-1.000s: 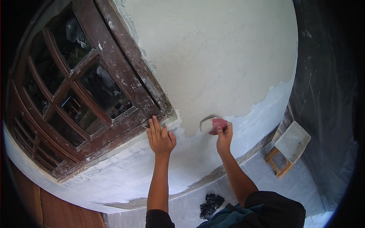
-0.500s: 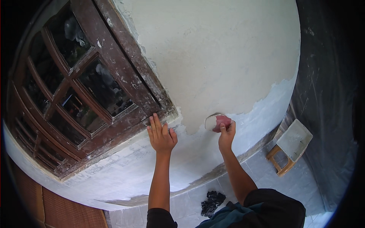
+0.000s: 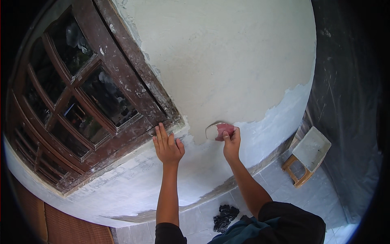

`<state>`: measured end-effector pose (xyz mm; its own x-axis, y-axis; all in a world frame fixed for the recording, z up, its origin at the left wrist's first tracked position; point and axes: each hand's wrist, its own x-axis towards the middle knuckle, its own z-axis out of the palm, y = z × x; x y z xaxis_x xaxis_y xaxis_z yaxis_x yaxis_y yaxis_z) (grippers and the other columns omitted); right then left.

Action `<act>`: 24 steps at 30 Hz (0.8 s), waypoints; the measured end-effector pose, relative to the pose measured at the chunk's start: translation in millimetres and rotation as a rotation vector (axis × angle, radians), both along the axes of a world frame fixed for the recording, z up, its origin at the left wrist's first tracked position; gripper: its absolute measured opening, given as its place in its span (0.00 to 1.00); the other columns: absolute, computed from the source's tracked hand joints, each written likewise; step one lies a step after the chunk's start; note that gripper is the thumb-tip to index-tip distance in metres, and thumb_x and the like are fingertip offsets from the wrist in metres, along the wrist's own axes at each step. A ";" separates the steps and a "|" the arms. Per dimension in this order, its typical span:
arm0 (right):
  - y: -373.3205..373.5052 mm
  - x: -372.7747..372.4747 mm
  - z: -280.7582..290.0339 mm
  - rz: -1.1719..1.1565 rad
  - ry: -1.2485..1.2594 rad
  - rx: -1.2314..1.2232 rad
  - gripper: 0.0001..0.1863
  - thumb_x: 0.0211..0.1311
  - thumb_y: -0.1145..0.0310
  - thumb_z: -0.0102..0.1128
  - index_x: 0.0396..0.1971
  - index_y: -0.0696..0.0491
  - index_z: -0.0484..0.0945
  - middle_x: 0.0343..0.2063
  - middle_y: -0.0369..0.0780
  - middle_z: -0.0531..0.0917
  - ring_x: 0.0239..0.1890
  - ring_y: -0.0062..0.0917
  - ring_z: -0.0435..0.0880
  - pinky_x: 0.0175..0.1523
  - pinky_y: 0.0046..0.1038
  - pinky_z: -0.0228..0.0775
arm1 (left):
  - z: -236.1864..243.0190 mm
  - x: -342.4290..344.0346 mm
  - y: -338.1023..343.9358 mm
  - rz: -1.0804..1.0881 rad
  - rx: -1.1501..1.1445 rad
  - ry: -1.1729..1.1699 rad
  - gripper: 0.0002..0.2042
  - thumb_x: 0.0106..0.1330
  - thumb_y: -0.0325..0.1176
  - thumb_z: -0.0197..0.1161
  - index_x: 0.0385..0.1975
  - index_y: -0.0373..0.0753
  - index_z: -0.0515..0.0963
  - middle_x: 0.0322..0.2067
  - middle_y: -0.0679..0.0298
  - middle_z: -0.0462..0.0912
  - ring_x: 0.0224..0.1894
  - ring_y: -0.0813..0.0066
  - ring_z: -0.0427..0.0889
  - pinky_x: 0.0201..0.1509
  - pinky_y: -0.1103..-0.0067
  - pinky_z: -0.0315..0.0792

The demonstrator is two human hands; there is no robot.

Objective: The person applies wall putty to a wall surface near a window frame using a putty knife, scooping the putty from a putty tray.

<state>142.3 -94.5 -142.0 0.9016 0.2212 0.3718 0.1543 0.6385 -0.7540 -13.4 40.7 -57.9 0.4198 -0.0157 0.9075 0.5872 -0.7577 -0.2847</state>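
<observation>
My right hand [image 3: 232, 147] grips a pinkish-red putty scraper [image 3: 226, 129], its left part smeared with whitish filler. The scraper is at the wall [image 3: 227, 61], close to where the beige surface meets a whiter coat. My left hand [image 3: 167, 147] lies flat with fingers stretched, its fingertips on the lower corner of a brown wooden window frame [image 3: 160, 83]. Nothing is held in it. Ragged filler edges run along the frame. Whether the scraper's edge touches the wall is hard to tell.
At the right, a whitish rectangular tub [image 3: 312, 149] rests on a tan stool [image 3: 301, 175]. A crumpled black plastic bag [image 3: 226, 218] lies on the grey tiled floor. Dark sheeting [image 3: 345, 101] hangs on the right. A brown woven panel [image 3: 77, 223] stands at lower left.
The whole view has shifted slightly, so wall and window sit a little further left. My right hand with the scraper is slightly nearer the window corner; my left hand stays at the frame.
</observation>
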 end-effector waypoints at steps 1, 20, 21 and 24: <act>1.3 2.7 -0.9 -0.051 -0.004 -0.044 0.09 0.64 0.76 0.52 0.43 0.58 0.68 0.39 0.38 0.75 0.42 0.20 0.73 0.51 0.23 0.65 | -3.7 1.5 3.6 -0.013 -0.005 0.000 0.13 0.65 0.37 0.43 0.37 0.35 0.70 0.61 0.44 0.65 0.67 0.51 0.60 0.71 0.63 0.43; -128.5 61.5 -51.3 -0.240 0.127 -0.236 0.07 0.66 0.74 0.50 0.42 0.57 0.66 0.40 0.39 0.74 0.43 0.20 0.71 0.51 0.24 0.64 | -68.0 81.1 -110.6 -0.535 -0.249 -0.041 0.13 0.55 0.29 0.54 0.41 0.35 0.72 0.59 0.45 0.66 0.63 0.45 0.61 0.64 0.53 0.54; -137.5 66.9 -54.6 -0.254 0.131 -0.241 0.07 0.66 0.74 0.50 0.42 0.57 0.66 0.40 0.39 0.74 0.43 0.20 0.71 0.51 0.24 0.64 | -78.2 91.0 -124.7 -0.568 -0.275 -0.008 0.13 0.55 0.28 0.55 0.41 0.36 0.71 0.58 0.48 0.68 0.62 0.48 0.63 0.62 0.55 0.57; -167.9 85.0 -61.5 -0.280 0.179 -0.256 0.09 0.66 0.74 0.50 0.44 0.58 0.67 0.41 0.39 0.74 0.43 0.20 0.72 0.50 0.24 0.65 | -104.3 120.6 -162.0 -0.654 -0.344 0.083 0.15 0.53 0.26 0.56 0.42 0.37 0.70 0.56 0.51 0.70 0.60 0.50 0.66 0.60 0.57 0.60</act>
<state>227.3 -262.3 -203.5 0.9854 0.0232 0.1689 0.1478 0.3785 -0.9137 107.2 -121.3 -162.3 0.4892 -0.0067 0.8721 -0.0279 -0.9996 0.0079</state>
